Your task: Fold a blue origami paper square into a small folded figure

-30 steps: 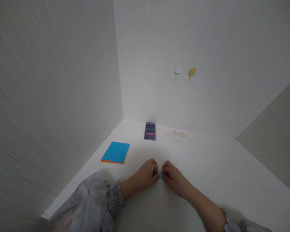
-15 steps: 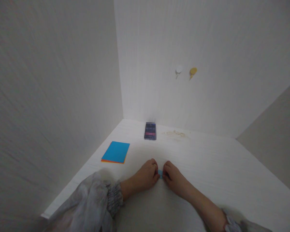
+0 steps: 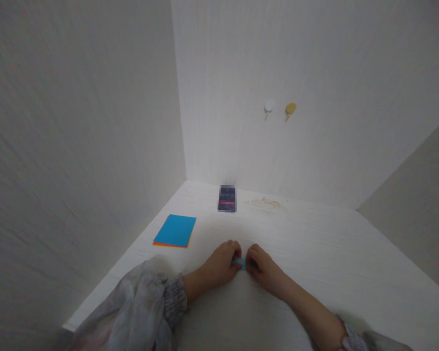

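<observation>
A small light-blue piece of folded paper [image 3: 241, 263] shows between my two hands, just above or on the white table. My left hand [image 3: 225, 261] is closed on its left end, thumb in front and fingers curled behind. My right hand [image 3: 261, 265] pinches the other end, its fingertips bent in. Most of the paper is hidden by the fingers, so its full shape cannot be made out. Left of my hands lies a stack of coloured paper [image 3: 175, 230], blue on top with orange edges below.
A dark, blurred-out rectangular object [image 3: 227, 199] rests near the back wall. Beside it is a brownish stain [image 3: 265, 202] on the table [image 3: 314, 243]. A white hook [image 3: 269, 106] and a yellow hook [image 3: 290, 109] are on the back wall. Walls enclose both sides.
My left thumb and fingers have shifted slightly, so more of the light-blue paper shows between my hands. My right hand has hardly moved.
</observation>
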Tool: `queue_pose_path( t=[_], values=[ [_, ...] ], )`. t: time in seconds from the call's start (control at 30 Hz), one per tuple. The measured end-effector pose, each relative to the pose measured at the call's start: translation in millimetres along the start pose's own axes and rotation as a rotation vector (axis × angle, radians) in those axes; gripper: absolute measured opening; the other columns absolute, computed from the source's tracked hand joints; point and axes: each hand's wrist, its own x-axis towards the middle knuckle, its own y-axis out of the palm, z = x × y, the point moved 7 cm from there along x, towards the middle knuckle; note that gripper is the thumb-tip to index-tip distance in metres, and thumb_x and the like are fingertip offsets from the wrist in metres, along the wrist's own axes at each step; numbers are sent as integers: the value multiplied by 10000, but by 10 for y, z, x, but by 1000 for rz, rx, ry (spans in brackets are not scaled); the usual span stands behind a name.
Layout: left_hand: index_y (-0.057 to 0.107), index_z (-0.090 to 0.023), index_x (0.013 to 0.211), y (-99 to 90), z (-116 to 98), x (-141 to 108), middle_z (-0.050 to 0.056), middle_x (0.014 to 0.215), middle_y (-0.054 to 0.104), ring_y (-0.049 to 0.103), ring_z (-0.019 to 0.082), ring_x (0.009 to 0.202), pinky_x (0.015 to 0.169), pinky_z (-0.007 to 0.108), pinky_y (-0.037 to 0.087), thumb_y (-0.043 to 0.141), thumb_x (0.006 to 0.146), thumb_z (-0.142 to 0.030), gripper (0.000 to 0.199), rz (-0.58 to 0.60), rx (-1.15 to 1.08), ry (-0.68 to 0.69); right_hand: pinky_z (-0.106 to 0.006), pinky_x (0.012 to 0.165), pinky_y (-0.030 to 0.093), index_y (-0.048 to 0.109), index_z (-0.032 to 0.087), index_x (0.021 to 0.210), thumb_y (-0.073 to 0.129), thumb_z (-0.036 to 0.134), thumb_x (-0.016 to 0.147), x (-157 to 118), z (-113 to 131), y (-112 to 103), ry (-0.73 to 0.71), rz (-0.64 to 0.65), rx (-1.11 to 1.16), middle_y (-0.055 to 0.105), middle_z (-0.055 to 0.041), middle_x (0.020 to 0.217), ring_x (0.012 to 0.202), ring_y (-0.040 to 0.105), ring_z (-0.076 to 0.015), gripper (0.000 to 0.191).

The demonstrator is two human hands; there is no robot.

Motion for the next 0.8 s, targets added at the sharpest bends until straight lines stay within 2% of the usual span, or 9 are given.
queue_pose_path(
  t=[0.1, 0.2, 0.3, 0.37, 0.67, 0.8],
  values=[
    [422, -172, 853, 2, 25, 6, 15, 841, 476, 442, 143, 786, 702, 246, 369, 501, 657, -104, 222, -10, -38, 2, -243, 624, 378, 491, 174, 727, 464, 3, 608, 1, -31, -17, 26, 11, 66, 478, -2, 756, 691, 456, -129, 210],
    [428, -170, 847, 7, 29, 11, 18, 848, 480, 443, 146, 793, 703, 246, 367, 504, 651, -102, 221, -22, -36, 2, -237, 597, 375, 505, 170, 718, 479, 64, 662, 14, -52, -6, 45, 27, 121, 480, 7, 721, 663, 459, -124, 123],
    [429, -165, 842, 18, 42, 14, 23, 841, 485, 445, 153, 794, 701, 252, 370, 504, 660, -114, 204, -16, -29, -31, -239, 579, 368, 516, 165, 702, 520, 162, 702, 33, -64, 1, 57, -8, 92, 481, 5, 704, 649, 455, -128, 5],
    [426, -164, 842, 25, 44, 14, 25, 841, 486, 446, 155, 799, 704, 254, 371, 499, 663, -114, 199, -8, -30, -37, -241, 587, 365, 520, 165, 688, 562, 186, 683, 43, -59, 16, 53, -33, 43, 488, 1, 714, 663, 456, -132, 47],
    [482, -180, 863, -7, -13, 9, 26, 904, 469, 424, 162, 880, 790, 265, 341, 523, 658, -89, 228, -5, -46, 9, -223, 582, 349, 537, 171, 647, 589, 126, 608, 102, -148, 85, 137, -35, -23, 499, 0, 707, 657, 469, -127, 80],
    [506, -209, 915, -70, -26, -12, 32, 968, 434, 388, 184, 946, 836, 290, 321, 566, 648, -103, 293, -41, -24, -50, -202, 545, 344, 533, 171, 638, 544, 57, 570, 106, -166, 58, 138, -26, 26, 480, 16, 670, 607, 456, -109, 133]
  ],
)
